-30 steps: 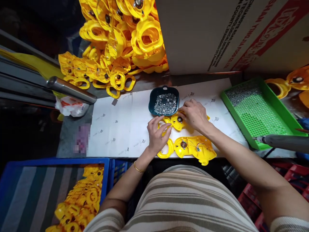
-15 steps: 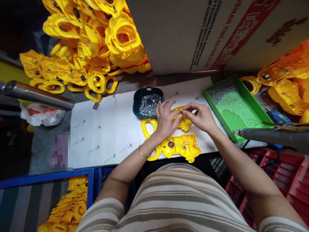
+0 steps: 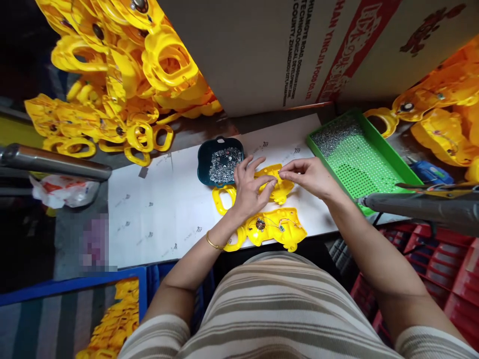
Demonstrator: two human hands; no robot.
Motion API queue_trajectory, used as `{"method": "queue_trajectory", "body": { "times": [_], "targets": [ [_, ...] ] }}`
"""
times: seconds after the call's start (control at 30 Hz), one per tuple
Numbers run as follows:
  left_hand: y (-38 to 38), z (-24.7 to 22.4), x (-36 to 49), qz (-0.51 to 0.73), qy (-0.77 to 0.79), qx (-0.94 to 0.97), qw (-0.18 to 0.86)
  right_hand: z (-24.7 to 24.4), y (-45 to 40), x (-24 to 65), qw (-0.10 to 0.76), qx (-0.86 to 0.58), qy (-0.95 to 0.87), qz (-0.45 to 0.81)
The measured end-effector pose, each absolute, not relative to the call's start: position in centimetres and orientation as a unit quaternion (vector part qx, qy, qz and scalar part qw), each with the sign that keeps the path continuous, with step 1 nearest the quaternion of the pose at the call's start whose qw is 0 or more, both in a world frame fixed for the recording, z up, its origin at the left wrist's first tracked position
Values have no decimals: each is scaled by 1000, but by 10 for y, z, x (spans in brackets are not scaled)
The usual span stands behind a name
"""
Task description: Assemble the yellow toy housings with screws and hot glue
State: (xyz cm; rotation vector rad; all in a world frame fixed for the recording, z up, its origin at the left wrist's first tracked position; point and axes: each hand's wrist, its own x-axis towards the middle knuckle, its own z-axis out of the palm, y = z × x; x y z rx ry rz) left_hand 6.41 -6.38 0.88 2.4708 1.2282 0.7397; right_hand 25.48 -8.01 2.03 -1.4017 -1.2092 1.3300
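My left hand [image 3: 251, 190] is over a yellow plastic shell [image 3: 285, 189] with a ring handle. Its thumb and index finger are pinched together, and whatever is in them is too small to make out. My right hand [image 3: 312, 177] comes in from the other side with thumb and index pinched above the same shell. What that pinch holds is also too small to name. Nearer my body lies a second yellow shell [image 3: 275, 225], open side up, with a round dark part and thin wires inside. A dark teal tub [image 3: 204, 162] of small shiny metal pieces stands just beyond my left hand.
White sheeting [image 3: 157, 209] covers the bench. At right is a green perforated tray [image 3: 374, 162] with small metal parts; a grey metal tool [image 3: 415, 204] juts in beside it. Yellow shells [image 3: 123, 75] are heaped at back left, near a printed carton [image 3: 254, 60]. A blue crate [image 3: 141, 294] sits below.
My fingertips, together half a second ago, are now slightly apart, with the shell visible between them. The camera view has shifted a little. Both shells stay in place on the sheeting.
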Motion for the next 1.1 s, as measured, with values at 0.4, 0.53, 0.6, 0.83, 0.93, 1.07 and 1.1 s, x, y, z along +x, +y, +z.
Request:
{"method": "queue_trajectory", "body": {
  "times": [0.4,0.53,0.6,0.83,0.93,1.07,1.1],
  "targets": [
    [-66,10,76,293,463,800,246,20,-85,253,471,-555,-480,490],
    [-69,11,79,258,472,816,211,15,-93,266,455,-604,-494,429],
    [-71,10,82,235,472,828,190,9,-101,271,437,-632,-467,438],
    [-71,2,89,197,466,844,179,-5,-121,265,353,-609,-434,562],
    [-71,2,90,182,467,844,192,-6,-120,262,356,-596,-431,576],
    [-70,2,92,177,474,840,198,-10,-119,262,364,-589,-420,586],
    [-70,2,92,176,475,839,197,-11,-120,262,364,-588,-415,591]
  ]
}}
